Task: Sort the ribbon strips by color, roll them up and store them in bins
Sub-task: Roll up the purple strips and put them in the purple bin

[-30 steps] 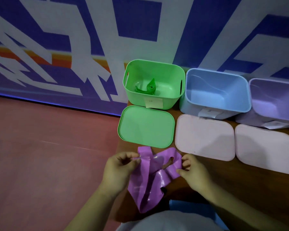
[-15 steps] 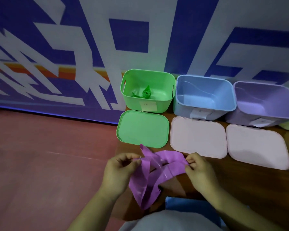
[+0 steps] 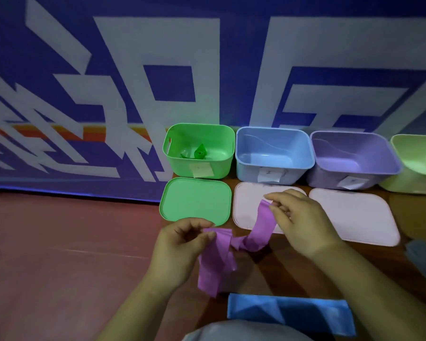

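Purple ribbon strip (image 3: 217, 257): twisted, slack.
Grip: left hand (image 3: 180, 244), right hand (image 3: 303, 222) fingers (image 3: 277, 196) pinching it.
Tip: flatten before rolling.

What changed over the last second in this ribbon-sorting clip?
The right hand, pinching one end of the purple ribbon, drew it forward over the middle pink lid, opening out the bunch. The left hand kept its pinch. Bins, lids and green ribbon roll stayed put.
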Available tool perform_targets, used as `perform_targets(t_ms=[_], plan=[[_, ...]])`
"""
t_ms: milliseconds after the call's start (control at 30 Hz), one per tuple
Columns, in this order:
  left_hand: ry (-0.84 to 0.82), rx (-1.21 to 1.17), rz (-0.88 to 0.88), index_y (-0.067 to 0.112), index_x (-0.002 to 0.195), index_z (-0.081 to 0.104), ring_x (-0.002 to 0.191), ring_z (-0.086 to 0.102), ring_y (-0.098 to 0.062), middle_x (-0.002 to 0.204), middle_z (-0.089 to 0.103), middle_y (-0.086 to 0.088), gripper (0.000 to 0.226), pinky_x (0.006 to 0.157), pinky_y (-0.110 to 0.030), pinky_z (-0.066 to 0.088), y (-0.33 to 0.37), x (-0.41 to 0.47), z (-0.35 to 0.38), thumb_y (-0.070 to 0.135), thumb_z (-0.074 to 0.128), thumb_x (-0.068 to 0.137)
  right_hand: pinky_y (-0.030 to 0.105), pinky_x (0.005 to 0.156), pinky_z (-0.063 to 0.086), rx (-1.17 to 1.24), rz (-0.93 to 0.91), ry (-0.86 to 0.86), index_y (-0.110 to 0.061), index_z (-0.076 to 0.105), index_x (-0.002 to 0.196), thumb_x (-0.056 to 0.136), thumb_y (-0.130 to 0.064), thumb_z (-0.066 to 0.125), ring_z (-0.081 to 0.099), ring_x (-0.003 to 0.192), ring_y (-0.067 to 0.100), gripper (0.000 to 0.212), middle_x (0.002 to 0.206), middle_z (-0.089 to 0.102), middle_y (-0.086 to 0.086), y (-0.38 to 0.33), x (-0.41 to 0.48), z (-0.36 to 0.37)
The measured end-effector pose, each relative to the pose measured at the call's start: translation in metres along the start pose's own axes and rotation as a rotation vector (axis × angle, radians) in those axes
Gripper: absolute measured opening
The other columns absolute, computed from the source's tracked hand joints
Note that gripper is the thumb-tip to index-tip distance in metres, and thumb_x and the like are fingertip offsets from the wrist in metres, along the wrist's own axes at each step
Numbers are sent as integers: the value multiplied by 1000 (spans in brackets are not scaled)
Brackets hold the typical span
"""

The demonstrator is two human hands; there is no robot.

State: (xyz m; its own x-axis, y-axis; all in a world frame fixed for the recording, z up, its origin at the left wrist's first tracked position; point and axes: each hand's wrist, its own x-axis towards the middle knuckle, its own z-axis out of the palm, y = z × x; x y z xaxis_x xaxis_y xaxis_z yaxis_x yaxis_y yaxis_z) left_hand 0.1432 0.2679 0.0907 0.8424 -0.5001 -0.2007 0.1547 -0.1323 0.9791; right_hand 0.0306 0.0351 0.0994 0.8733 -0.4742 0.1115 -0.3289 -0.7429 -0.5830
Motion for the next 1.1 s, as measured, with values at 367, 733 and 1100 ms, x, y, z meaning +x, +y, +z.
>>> perform_targets(t_ms=[367, 733, 1100], plan=[[-53, 2, 119, 19, 81, 77, 67, 64, -7, 70, 72, 1, 25, 63, -20, 51, 39, -19, 52, -5, 77, 75, 21, 78, 54, 72, 20, -33, -37, 67, 110, 92, -32, 65, 62, 93, 2, 18, 98, 67, -23, -9, -1, -79], [-124, 31, 352, 24, 83, 70, 70, 64, -11, 74, 71, 2, 27, 70, -25, 54, 86, -22, 90, 9, 83, 64, 31, 84, 59, 653, 127, -135, -23, 73, 93, 79, -10, 79, 72, 84, 17, 20, 85, 75, -1, -30, 4, -112], [-40, 17, 425, 19, 82, 69, 71, 65, -12, 77, 70, 7, 28, 70, -22, 54, 91, -22, 95, -1, 82, 67, 19, 66, 54, 926, 204, -241, -13, 72, 88, 80, -1, 75, 71, 74, 15, 15, 80, 76, 7, -48, 0, -106]])
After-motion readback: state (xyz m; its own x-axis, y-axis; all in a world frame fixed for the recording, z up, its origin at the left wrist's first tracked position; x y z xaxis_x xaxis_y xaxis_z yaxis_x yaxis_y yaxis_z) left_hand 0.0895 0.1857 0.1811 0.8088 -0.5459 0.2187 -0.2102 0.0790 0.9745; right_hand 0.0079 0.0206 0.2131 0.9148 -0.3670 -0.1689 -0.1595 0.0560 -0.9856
